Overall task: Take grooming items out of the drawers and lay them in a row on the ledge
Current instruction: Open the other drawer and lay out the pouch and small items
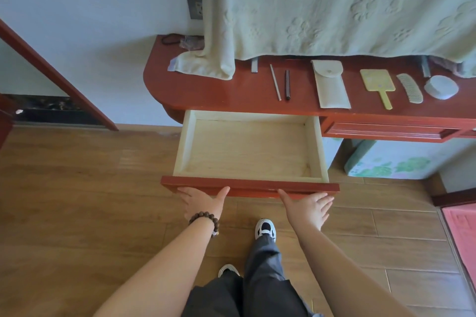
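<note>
A pale wooden drawer (185,147) with a red front stands pulled out from the red ledge (206,92), and nothing lies inside it. My left hand (203,202) and my right hand (307,207) rest flat against the drawer's red front with fingers spread, holding nothing. On the ledge lie in a row a thin pale stick (275,81), a dark pencil (287,84), a cream pouch (331,83), a yellow hand mirror (377,83), a pale comb (410,88) and a round grey compact (441,87).
A pale green towel (334,5) hangs over the ledge's back, its end (206,64) lying on the left part. A second drawer (386,132) to the right is closed. A wall socket (195,7), a padded stool (401,159) and my shoes on the wood floor are in view.
</note>
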